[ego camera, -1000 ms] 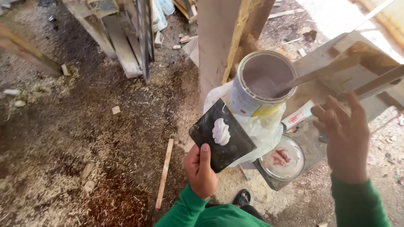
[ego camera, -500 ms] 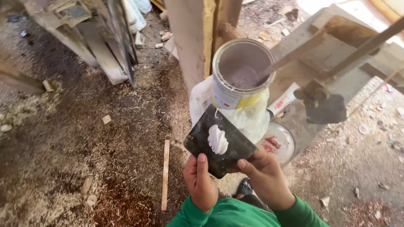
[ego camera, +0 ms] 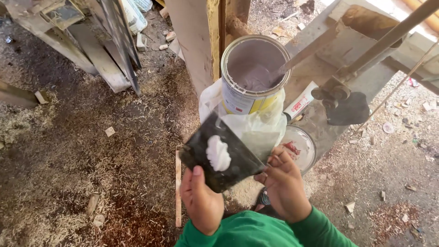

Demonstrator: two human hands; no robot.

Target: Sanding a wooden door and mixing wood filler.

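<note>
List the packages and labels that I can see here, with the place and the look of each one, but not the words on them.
Open tin: round, above the black board that both hands hold; white and yellow label, pale paste inside.
Tube: right of the tin, lying tilted; white with red print.
Lid: round, below the tube, above the right hand; pale with a red smear.
Sack: top left, among planks; white, printed, crumpled.
</note>
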